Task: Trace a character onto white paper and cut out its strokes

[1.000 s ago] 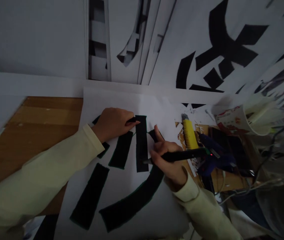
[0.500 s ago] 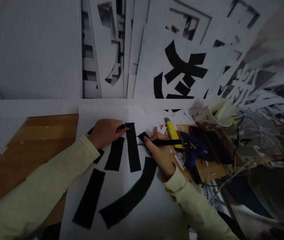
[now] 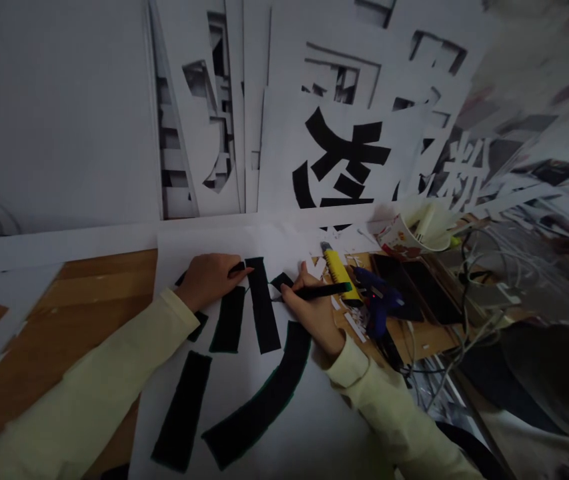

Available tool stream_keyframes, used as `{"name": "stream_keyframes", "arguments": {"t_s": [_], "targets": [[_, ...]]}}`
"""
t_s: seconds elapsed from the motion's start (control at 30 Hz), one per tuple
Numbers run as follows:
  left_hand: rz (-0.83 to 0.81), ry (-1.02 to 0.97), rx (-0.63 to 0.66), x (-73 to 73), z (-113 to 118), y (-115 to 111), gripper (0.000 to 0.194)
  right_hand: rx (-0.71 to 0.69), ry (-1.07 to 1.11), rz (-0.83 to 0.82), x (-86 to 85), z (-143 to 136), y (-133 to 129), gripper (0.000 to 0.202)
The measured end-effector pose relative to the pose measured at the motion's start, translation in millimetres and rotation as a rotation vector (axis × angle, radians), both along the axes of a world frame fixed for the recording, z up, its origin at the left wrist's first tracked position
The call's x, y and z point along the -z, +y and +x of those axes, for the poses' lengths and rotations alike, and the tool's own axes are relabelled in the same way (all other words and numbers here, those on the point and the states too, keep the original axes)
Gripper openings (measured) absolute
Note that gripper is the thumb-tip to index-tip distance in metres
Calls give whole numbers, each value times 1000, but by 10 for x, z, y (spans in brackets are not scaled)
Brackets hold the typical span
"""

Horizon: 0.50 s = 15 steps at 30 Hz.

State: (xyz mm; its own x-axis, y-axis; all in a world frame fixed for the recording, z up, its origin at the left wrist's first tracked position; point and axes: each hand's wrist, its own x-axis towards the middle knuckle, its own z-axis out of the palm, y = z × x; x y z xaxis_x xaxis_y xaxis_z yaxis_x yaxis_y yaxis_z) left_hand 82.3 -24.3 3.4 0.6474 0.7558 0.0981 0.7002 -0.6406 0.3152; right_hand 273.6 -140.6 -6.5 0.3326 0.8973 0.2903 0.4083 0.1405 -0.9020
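Note:
A white sheet (image 3: 314, 413) bears several black strips outlined in green. My right hand (image 3: 311, 307) grips a black pen (image 3: 324, 291), its tip at the right edge of the upright black strip (image 3: 264, 313). My left hand (image 3: 214, 277) rests on the sheet with fingers pressed together at that strip's upper left edge; a small dark piece shows at its fingertips, and I cannot make out what it is. Lower down lie a curved black strip (image 3: 264, 407) and a slanted one (image 3: 183, 410).
Right of my right hand are a yellow cutter (image 3: 337, 270), a blue glue gun (image 3: 381, 300), paper scraps, a phone (image 3: 429, 290), a paper cup (image 3: 399, 237) and tangled cables (image 3: 464, 320). White boards with cut-out shapes (image 3: 349, 153) lean behind the sheet.
The camera view has shifted, so the boards and sheet sit lower in it. The pen tip has moved slightly up along the upright strip's right edge. Both hands keep their holds.

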Motion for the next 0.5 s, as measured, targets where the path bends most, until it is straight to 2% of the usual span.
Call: {"name": "stream_keyframes", "arguments": {"t_s": [0.23,0.5], "targets": [[-20,-9,4,21,-10,4,51,-35,19,-44,-59,-16,-31,30],[5,-25,8,-10,-3,0,50,-80,26,-38,-39,-11,-53,30]]}}
